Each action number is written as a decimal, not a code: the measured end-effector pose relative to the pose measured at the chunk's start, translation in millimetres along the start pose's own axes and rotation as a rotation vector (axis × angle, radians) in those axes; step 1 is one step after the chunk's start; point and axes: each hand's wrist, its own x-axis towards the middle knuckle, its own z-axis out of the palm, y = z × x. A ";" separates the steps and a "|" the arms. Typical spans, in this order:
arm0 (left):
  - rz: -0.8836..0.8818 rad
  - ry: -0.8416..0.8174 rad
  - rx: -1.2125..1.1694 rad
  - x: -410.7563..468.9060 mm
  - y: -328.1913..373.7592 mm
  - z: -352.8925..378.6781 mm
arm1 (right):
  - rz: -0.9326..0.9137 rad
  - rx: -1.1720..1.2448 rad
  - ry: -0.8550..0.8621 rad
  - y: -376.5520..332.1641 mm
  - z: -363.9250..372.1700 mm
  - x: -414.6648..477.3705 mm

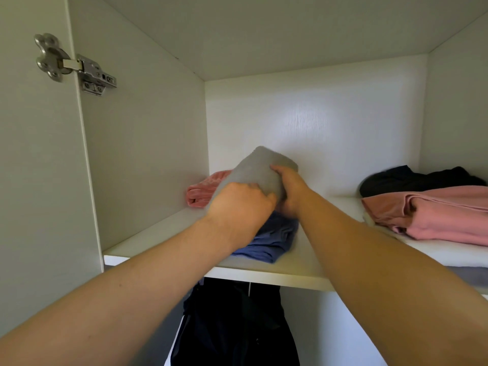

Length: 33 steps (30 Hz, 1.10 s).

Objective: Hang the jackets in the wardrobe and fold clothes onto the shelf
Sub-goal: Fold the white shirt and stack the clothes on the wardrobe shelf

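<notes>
White wardrobe shelf (158,233), grey folded garment (260,167)

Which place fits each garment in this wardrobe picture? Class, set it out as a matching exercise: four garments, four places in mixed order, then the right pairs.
Garments:
1 grey cloth
2 blue garment
3 black garment
4 dark jacket

Places:
A hanging below the shelf
B gripped by the left hand and right hand
C at the shelf's back right, behind the pink pile
D lying on the shelf under the hands

Pairs: 1-B, 2-D, 3-C, 4-A
</notes>
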 end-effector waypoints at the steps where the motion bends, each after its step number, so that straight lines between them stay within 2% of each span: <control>1: 0.039 -0.006 -0.056 -0.1 2.3 -0.4 | -0.033 -0.225 0.058 5.8 -0.2 8.4; 3: 0.079 -0.031 -0.159 0.5 6.6 1.4 | -0.140 -0.665 0.149 10.5 3.0 12.7; 5: 0.062 -0.061 -0.195 4.7 9.4 5.3 | -0.240 -0.977 0.236 5.7 6.7 5.7; 7: -0.017 -0.115 -0.294 11.5 8.1 5.1 | -0.259 -1.125 0.407 -1.4 4.0 -3.0; 9: -0.104 -0.125 -0.416 17.1 6.0 4.8 | -0.367 -1.309 0.546 -8.9 -3.4 -4.9; 11: -0.187 -0.116 -0.523 20.8 8.6 14.7 | -0.369 -1.433 0.455 -16.6 -7.3 -3.4; 14: -0.246 -0.264 -0.611 16.4 23.6 36.3 | -0.092 -1.378 0.198 -23.9 -11.8 -4.3; 16: -0.247 -0.260 -0.601 12.0 28.1 49.5 | 0.017 -1.333 0.133 -22.4 -8.8 -8.9; 18: -0.246 -0.232 -0.566 8.7 20.4 54.1 | 0.046 -1.315 0.084 -21.2 -1.3 -10.9; 25: -0.347 -0.484 -0.450 -13.0 -45.4 84.2 | -0.091 -1.179 -0.097 10.0 61.6 -3.4; 29: -0.442 -0.539 -0.415 -24.0 -76.7 113.4 | -0.071 -1.096 -0.139 36.1 103.6 12.3; 33: -0.507 -0.553 -0.420 -29.8 -92.3 128.7 | -0.124 -1.195 -0.147 46.8 132.2 21.1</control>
